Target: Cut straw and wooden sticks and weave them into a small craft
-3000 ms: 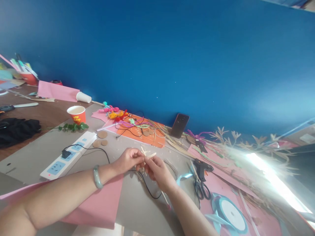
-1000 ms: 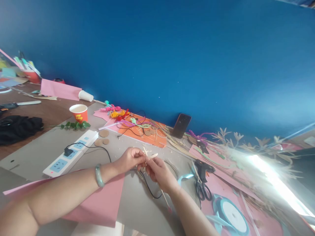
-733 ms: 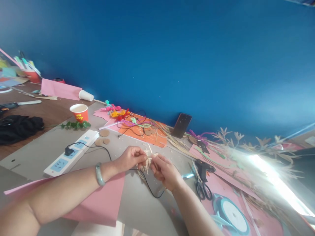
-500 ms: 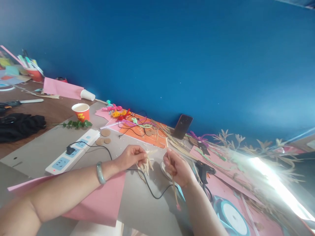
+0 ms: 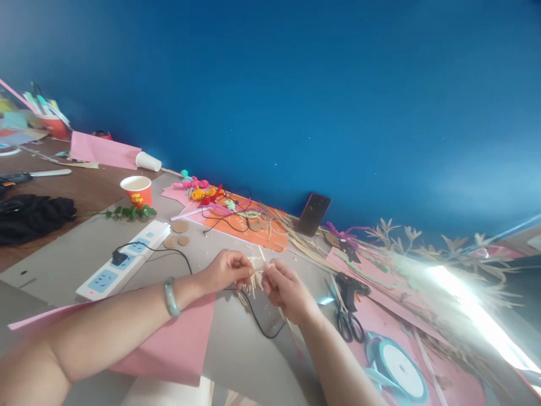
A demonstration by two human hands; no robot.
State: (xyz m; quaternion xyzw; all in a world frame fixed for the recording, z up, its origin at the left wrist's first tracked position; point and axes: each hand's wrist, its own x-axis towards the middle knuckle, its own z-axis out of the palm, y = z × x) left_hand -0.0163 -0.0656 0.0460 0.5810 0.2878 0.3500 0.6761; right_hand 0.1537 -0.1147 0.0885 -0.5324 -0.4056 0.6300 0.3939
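Observation:
My left hand (image 5: 230,270), a pale green bangle (image 5: 171,297) on its wrist, is closed in a pinch on a small tuft of dry straw (image 5: 252,286). Loose straw ends fan out below its fingertips. Right beside it, my right hand (image 5: 287,290) is closed around a thin straw stalk (image 5: 261,254). The stalk's upper end sticks out above the fingers, and its blurred lower part runs down under the forearm. Both sets of fingertips almost meet at the tuft; whether they touch I cannot tell.
A white power strip (image 5: 122,262) with a black cable and a paper cup (image 5: 137,192) stand left. Pink paper (image 5: 169,349) lies under my left forearm. To the right are a glue gun (image 5: 351,288), scissors (image 5: 350,326) and a ribbon spool (image 5: 399,366). A phone (image 5: 313,214) leans on the blue wall.
My right hand has moved left to the tuft, bringing the stalk along. The scissors beside the glue gun now show more. My left hand has stayed nearly in place.

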